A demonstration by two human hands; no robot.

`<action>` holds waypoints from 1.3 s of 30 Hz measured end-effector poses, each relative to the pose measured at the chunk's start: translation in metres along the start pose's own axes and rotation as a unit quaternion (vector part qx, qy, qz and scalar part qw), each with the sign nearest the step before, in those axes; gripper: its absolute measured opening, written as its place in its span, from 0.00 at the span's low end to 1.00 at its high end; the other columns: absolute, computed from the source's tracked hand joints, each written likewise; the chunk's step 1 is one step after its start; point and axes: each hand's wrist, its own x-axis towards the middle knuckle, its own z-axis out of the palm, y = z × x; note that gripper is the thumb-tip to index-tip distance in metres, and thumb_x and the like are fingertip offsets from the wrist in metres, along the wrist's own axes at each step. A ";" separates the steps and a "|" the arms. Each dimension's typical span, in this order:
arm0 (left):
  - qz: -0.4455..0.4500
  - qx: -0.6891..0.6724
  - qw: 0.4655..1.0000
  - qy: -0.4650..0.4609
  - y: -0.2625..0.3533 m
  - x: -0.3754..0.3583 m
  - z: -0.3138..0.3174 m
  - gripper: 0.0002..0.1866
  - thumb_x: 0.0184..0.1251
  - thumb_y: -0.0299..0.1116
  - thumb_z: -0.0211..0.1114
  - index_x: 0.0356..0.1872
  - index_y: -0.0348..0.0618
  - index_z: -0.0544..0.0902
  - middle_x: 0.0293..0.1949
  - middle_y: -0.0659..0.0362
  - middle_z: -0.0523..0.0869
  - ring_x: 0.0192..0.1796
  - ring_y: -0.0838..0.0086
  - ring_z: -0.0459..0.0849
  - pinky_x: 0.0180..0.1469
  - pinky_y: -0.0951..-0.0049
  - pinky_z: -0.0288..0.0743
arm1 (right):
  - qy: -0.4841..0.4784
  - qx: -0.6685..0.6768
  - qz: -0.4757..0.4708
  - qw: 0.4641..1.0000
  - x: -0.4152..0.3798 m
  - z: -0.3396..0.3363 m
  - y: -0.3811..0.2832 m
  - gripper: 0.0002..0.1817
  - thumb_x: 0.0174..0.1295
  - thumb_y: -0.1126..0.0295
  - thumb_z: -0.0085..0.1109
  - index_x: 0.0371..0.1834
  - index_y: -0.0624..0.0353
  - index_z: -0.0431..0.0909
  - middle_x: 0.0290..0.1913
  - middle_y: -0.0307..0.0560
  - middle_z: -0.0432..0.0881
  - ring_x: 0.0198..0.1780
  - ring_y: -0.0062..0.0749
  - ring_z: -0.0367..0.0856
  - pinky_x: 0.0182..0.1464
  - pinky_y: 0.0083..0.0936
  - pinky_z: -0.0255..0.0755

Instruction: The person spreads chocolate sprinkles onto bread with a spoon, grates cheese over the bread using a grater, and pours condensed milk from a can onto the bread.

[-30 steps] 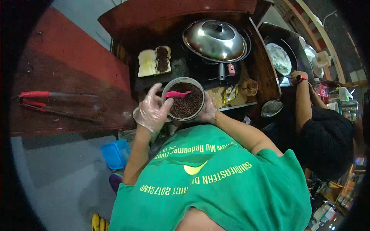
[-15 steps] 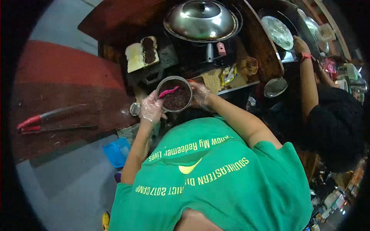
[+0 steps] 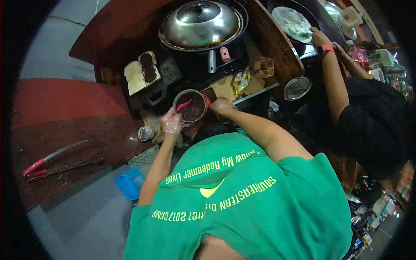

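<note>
My left hand [image 3: 171,122], in a clear plastic glove, grips the left side of a round clear tub [image 3: 189,122]. Dark brown chocolate sprinkles [image 3: 195,111] fill the tub, and a pink spoon [image 3: 184,105] lies in them. On the tub's right side an orange piece [image 3: 207,102] shows. Just right of it is my gloved right hand [image 3: 222,107], its fingers curled; what they hold, if anything, is hidden. Beyond the tub, two bread slices lie on a dark griddle: a pale slice [image 3: 134,78] and one with a brown strip [image 3: 150,68].
A lidded wok [image 3: 201,26] stands on the stove ahead. Red-handled tongs [image 3: 34,168] lie on the red surface at left, and a small glass jar [image 3: 145,134] is by my left wrist. At right, another person's hand [image 3: 320,38] reaches over a pan [image 3: 291,24].
The view has shifted, so the stove sits further left. My right hand has drawn a little away from the tub's rim; my left hand keeps its grip.
</note>
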 end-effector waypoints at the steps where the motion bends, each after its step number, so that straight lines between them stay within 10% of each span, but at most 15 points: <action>1: 0.003 0.070 0.997 0.018 -0.005 -0.002 0.003 0.21 0.65 0.23 0.56 0.59 0.40 0.80 0.27 0.61 0.83 0.19 0.78 0.79 0.22 0.72 0.81 | -0.010 -0.013 0.036 0.999 0.004 0.000 -0.004 0.28 0.64 0.44 0.53 0.44 0.61 0.85 0.48 0.63 0.84 0.52 0.54 0.83 0.55 0.44 0.75; 8: 0.002 0.018 0.999 0.037 0.011 -0.001 0.027 0.17 0.65 0.24 0.59 0.55 0.41 0.82 0.21 0.64 0.81 0.18 0.81 0.78 0.22 0.77 0.71 | 0.020 -0.101 -0.147 0.984 0.018 0.001 0.045 0.28 0.65 0.45 0.50 0.39 0.61 0.86 0.41 0.61 0.85 0.52 0.53 0.83 0.55 0.43 0.75; 12: 0.166 0.100 0.981 0.027 -0.015 0.017 0.047 0.17 0.64 0.25 0.59 0.54 0.40 0.83 0.23 0.63 0.83 0.19 0.79 0.77 0.22 0.73 0.71 | 0.013 0.056 0.074 0.996 -0.004 -0.030 0.047 0.29 0.62 0.42 0.52 0.36 0.61 0.86 0.40 0.60 0.86 0.43 0.51 0.86 0.48 0.41 0.77; 19: -0.023 0.030 0.999 -0.013 0.030 0.013 0.103 0.20 0.63 0.24 0.59 0.57 0.42 0.83 0.24 0.58 0.85 0.19 0.77 0.79 0.24 0.71 0.75 | 0.026 -0.008 -0.012 1.000 -0.013 -0.056 0.094 0.27 0.58 0.46 0.59 0.34 0.65 0.85 0.36 0.57 0.87 0.37 0.49 0.88 0.43 0.38 0.79; 21: -0.035 0.049 0.998 -0.012 0.031 0.020 0.112 0.20 0.63 0.24 0.59 0.57 0.44 0.83 0.24 0.57 0.85 0.21 0.77 0.82 0.25 0.71 0.78 | 0.162 0.181 0.032 0.970 -0.018 -0.057 0.099 0.24 0.59 0.49 0.60 0.35 0.65 0.85 0.33 0.56 0.87 0.33 0.46 0.87 0.41 0.38 0.79; 26: 0.051 0.083 0.994 -0.047 0.020 0.039 0.140 0.19 0.63 0.27 0.60 0.56 0.46 0.83 0.24 0.54 0.86 0.23 0.72 0.85 0.27 0.67 0.80 | 0.152 0.283 0.109 0.941 -0.023 -0.079 0.108 0.11 0.61 0.68 0.58 0.35 0.66 0.81 0.30 0.55 0.85 0.32 0.41 0.88 0.30 0.39 0.78; 29: 0.008 0.160 0.986 -0.047 0.016 0.048 0.156 0.14 0.67 0.25 0.59 0.53 0.40 0.82 0.30 0.57 0.87 0.22 0.76 0.82 0.24 0.72 0.77 | 0.081 0.610 0.180 0.767 -0.001 -0.075 0.139 0.14 0.62 0.62 0.58 0.39 0.62 0.85 0.36 0.58 0.87 0.36 0.47 0.87 0.39 0.41 0.79; 35: 0.042 0.156 0.987 -0.003 -0.030 0.065 0.171 0.14 0.59 0.28 0.59 0.45 0.41 0.84 0.24 0.54 0.85 0.25 0.72 0.84 0.31 0.64 0.79 | 0.100 0.271 0.135 0.948 0.045 -0.052 0.206 0.15 0.68 0.65 0.49 0.45 0.63 0.81 0.45 0.60 0.84 0.45 0.51 0.84 0.43 0.45 0.78; 38: 0.112 0.223 0.967 0.053 0.020 0.048 0.180 0.14 0.57 0.26 0.59 0.44 0.40 0.85 0.26 0.54 0.86 0.25 0.73 0.83 0.29 0.64 0.77 | 0.132 -0.193 -0.145 0.961 0.148 0.041 0.322 0.15 0.71 0.67 0.44 0.49 0.64 0.79 0.50 0.61 0.83 0.50 0.53 0.83 0.45 0.47 0.78; 39: 0.111 0.222 0.967 0.057 0.012 0.053 0.180 0.14 0.57 0.26 0.59 0.44 0.40 0.85 0.26 0.54 0.86 0.25 0.73 0.83 0.29 0.64 0.77 | 0.080 -0.027 0.001 0.996 0.091 -0.017 0.263 0.16 0.70 0.66 0.45 0.48 0.63 0.80 0.49 0.61 0.83 0.49 0.53 0.83 0.45 0.47 0.78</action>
